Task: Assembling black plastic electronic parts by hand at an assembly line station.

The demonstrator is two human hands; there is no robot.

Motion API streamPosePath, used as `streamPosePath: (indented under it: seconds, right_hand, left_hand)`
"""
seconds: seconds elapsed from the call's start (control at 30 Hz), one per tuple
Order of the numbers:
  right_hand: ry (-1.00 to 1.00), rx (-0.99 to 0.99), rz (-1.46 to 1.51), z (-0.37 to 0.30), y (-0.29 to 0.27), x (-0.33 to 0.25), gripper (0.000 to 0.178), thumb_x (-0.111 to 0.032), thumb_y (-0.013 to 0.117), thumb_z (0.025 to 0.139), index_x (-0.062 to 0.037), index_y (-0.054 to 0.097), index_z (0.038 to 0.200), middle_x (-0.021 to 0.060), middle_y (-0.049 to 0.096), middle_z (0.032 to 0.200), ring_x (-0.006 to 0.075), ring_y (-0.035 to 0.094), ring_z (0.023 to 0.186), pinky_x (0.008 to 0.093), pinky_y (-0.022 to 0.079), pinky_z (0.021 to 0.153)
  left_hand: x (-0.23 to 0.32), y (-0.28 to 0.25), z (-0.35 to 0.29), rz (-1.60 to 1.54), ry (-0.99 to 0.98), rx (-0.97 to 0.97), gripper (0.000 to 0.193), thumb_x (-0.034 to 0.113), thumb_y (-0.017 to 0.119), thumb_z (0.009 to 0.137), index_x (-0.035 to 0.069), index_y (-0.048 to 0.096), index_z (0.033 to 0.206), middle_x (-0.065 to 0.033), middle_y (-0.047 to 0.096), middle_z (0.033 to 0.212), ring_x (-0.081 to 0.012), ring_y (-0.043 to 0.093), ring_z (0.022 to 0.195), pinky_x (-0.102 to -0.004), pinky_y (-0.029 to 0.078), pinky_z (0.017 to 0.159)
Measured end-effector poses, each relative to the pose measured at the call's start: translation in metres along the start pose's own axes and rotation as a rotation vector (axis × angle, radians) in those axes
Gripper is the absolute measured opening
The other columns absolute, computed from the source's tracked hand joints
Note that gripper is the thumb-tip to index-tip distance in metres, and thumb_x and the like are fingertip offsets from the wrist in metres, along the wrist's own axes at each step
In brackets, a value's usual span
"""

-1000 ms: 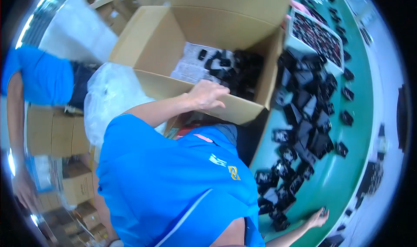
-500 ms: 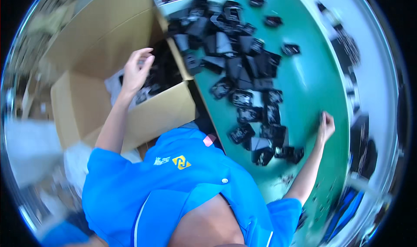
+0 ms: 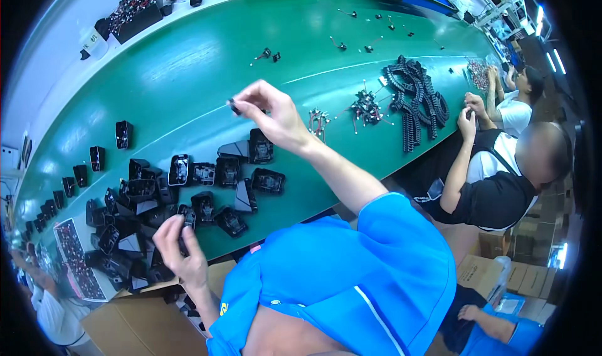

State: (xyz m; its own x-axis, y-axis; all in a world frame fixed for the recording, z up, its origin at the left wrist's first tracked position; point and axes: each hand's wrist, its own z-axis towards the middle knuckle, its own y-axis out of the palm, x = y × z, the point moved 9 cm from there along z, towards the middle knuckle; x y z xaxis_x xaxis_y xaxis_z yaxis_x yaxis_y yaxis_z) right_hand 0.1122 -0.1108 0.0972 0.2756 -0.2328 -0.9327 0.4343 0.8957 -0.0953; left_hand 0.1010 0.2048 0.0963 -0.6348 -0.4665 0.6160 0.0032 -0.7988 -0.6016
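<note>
My right hand (image 3: 273, 115) is raised over the green table, its fingertips pinching a small black part (image 3: 234, 107) too small to name exactly. My left hand (image 3: 180, 256) hangs at the near edge of a heap of black plastic housings (image 3: 141, 190). Its thumb and fingers are apart, and no held thing shows in them. Just beyond its fingertips lies one open-topped housing (image 3: 202, 205). Another housing (image 3: 260, 146) sits below my right hand.
Wired small parts (image 3: 367, 107) and black ribbed tracks (image 3: 414, 102) lie to the right on the table (image 3: 188, 61). A co-worker (image 3: 495, 174) sits at the right edge. Housings (image 3: 97, 158) line the left side. A cardboard box (image 3: 141, 324) stands below the near edge.
The view has swung toward the right, bringing the co-workers and tracks into sight. My left hand has moved from over the cardboard box to the housings; the right now shows a black part.
</note>
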Motion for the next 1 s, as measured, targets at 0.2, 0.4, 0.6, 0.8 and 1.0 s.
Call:
streamPosePath:
  seconds: [0.2, 0.4, 0.6, 0.8, 1.0]
  right_hand:
    - [0.083, 0.193, 0.090, -0.033, -0.057, 0.038, 0.013, -0.007, 0.065, 0.098, -0.0002, 0.063, 0.109, 0.0101, 0.070, 0.103, 0.0131, 0.066, 0.086, 0.0240, 0.054, 0.080]
    - [0.041, 0.370, 0.176, -0.037, -0.086, 0.060, 0.012, -0.008, 0.065, 0.098, -0.0008, 0.063, 0.107, 0.0100, 0.070, 0.105, 0.0144, 0.065, 0.089, 0.0262, 0.053, 0.082]
    - [-0.062, 0.389, 0.068, -0.045, -0.089, 0.053, 0.012, -0.008, 0.066, 0.097, -0.0016, 0.062, 0.106, 0.0103, 0.069, 0.106, 0.0160, 0.065, 0.092, 0.0279, 0.052, 0.086]
    - [-0.114, 0.446, 0.110, -0.052, -0.092, 0.047, 0.012, -0.007, 0.068, 0.095, -0.0028, 0.062, 0.105, 0.0104, 0.068, 0.108, 0.0165, 0.064, 0.094, 0.0277, 0.051, 0.088]
    - [-0.085, 0.449, 0.157, -0.054, -0.089, 0.053, 0.012, -0.008, 0.067, 0.096, -0.0032, 0.062, 0.105, 0.0102, 0.068, 0.110, 0.0160, 0.063, 0.093, 0.0275, 0.051, 0.088]
  left_hand:
    - [0.042, 0.049, 0.034, -0.158, 0.043, -0.078, 0.023, -0.002, 0.064, 0.088, 0.001, 0.068, 0.110, -0.0130, 0.066, 0.112, -0.0268, 0.060, 0.098, -0.0364, 0.050, 0.089]
    - [0.054, 0.099, 0.062, -0.171, 0.069, -0.234, 0.028, 0.002, 0.065, 0.088, 0.002, 0.066, 0.117, -0.0144, 0.064, 0.117, -0.0285, 0.058, 0.105, -0.0387, 0.047, 0.095]
    - [0.083, 0.161, 0.086, -0.033, 0.136, -0.452, 0.046, 0.009, 0.068, 0.089, 0.004, 0.056, 0.133, -0.0176, 0.057, 0.130, -0.0323, 0.055, 0.117, -0.0422, 0.042, 0.103]
    - [0.109, 0.224, 0.100, 0.154, 0.364, -0.595, 0.060, 0.020, 0.073, 0.087, 0.003, 0.050, 0.139, -0.0191, 0.048, 0.142, -0.0360, 0.053, 0.122, -0.0450, 0.042, 0.102]
    - [0.100, 0.260, 0.098, 0.225, 0.374, -0.745, 0.058, 0.023, 0.075, 0.084, 0.003, 0.053, 0.134, -0.0182, 0.048, 0.140, -0.0349, 0.055, 0.113, -0.0435, 0.046, 0.095]
